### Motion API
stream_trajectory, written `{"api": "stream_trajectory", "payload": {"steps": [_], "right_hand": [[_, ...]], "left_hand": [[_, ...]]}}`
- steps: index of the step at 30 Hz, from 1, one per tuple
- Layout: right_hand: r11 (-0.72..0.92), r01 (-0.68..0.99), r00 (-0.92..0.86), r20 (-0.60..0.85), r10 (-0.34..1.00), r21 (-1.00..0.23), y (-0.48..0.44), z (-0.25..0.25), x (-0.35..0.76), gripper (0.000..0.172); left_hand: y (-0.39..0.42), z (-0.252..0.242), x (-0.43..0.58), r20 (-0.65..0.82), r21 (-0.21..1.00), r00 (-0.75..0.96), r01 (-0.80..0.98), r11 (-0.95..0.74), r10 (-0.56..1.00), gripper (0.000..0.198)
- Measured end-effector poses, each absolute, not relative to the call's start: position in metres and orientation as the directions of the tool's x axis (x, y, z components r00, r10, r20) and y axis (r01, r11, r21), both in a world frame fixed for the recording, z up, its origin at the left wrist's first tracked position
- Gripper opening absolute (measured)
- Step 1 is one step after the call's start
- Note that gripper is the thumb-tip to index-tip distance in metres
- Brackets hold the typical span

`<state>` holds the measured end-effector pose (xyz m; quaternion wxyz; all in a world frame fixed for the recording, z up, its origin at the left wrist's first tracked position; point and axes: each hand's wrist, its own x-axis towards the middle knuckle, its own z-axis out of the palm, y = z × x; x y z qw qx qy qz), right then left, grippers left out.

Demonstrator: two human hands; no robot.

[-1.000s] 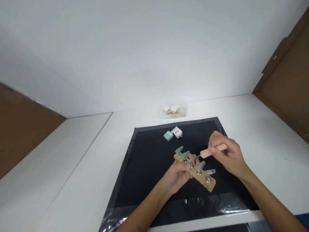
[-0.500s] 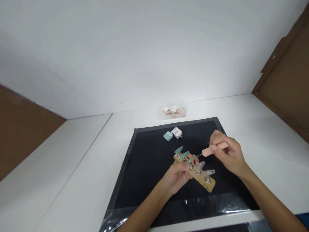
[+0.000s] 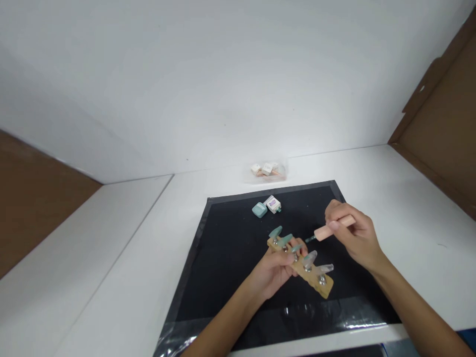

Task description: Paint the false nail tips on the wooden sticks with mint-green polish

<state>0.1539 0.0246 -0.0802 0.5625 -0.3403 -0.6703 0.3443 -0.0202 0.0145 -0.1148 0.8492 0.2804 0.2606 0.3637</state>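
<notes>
My left hand [image 3: 275,271] is closed around a wooden nail display stand [image 3: 310,280], tilted down to the right. Several false nails stand on it on metal mounts. The far-left ones, such as this green nail [image 3: 275,231], are coated, while the two at the right, including this clear nail [image 3: 326,269], look mostly transparent. My right hand [image 3: 355,235] pinches a nail polish brush [image 3: 334,228] by its pink handle. Its dark green-wet tip points left, just right of the third nail [image 3: 296,248] and apart from it.
On the black mat [image 3: 230,258] lie a green square piece [image 3: 259,209] and a white bottle [image 3: 273,204] with green at its neck. Behind the mat, a clear tray [image 3: 266,173] holds several white-and-pink bottles. Brown panels flank the white table [image 3: 122,277].
My right hand has drawn the brush slightly right, so its tip now sits away from the third nail. The stand has shifted very slightly right and down in my left hand.
</notes>
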Motion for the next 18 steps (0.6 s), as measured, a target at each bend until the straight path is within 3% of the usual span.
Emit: {"api": "stream_trajectory", "payload": {"steps": [5, 8, 13, 18], "right_hand": [[0.488, -0.066, -0.215, 0.49, 0.845, -0.87, 0.0225, -0.0792, 0.1526, 0.017], [0.436, -0.032, -0.268, 0.428, 0.863, -0.899, 0.0216, -0.0773, 0.1517, 0.019], [0.362, 0.06, -0.164, 0.348, 0.923, -0.93, 0.0242, -0.0806, 0.1558, 0.022], [0.359, -0.026, -0.208, 0.356, 0.911, -0.933, 0.0245, -0.0813, 0.156, 0.023]], "left_hand": [[0.0139, -0.1077, -0.0187, -0.212, 0.739, 0.582, -0.43, 0.519, 0.785, 0.021], [0.0137, -0.1069, -0.0176, -0.189, 0.773, 0.583, -0.409, 0.486, 0.79, 0.019], [0.0122, -0.1108, -0.0198, -0.147, 0.84, 0.563, -0.363, 0.403, 0.813, 0.02], [0.0129, -0.1121, -0.0231, -0.055, 0.914, 0.568, -0.301, 0.27, 0.821, 0.022]]}}
